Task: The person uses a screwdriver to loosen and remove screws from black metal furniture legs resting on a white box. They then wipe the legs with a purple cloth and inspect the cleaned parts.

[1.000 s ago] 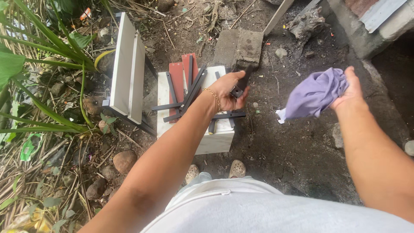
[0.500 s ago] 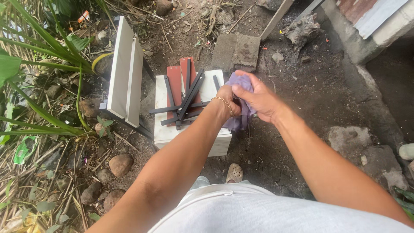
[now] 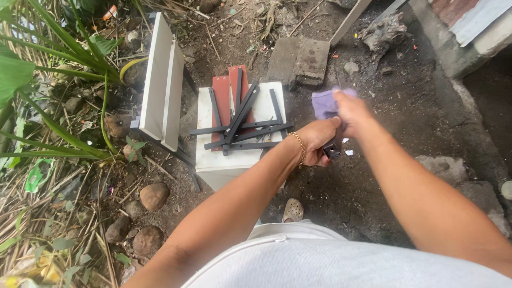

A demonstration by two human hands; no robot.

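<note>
My left hand (image 3: pixel 319 140) grips a dark metal bar (image 3: pixel 334 149), whose square end pokes out below my fist. My right hand (image 3: pixel 349 109) holds a purple cloth (image 3: pixel 323 103) and presses it on the upper part of that bar, just above my left hand. Both hands are to the right of a white box-like stand (image 3: pixel 218 160). On the stand lie several dark metal bars (image 3: pixel 240 125) crossed in a pile, over two reddish-brown boards (image 3: pixel 221 96).
Pale grey panels (image 3: pixel 162 85) lean at the left of the stand. A concrete block (image 3: pixel 298 61) lies behind it on bare dark soil. Stones (image 3: pixel 153 196), green leaves and dry stalks fill the left side. My sandalled foot (image 3: pixel 293 210) shows below the stand.
My right hand came in from the right with the purple cloth and met my left hand. Both hands then moved right, off the stand, with a bar held in the left.
</note>
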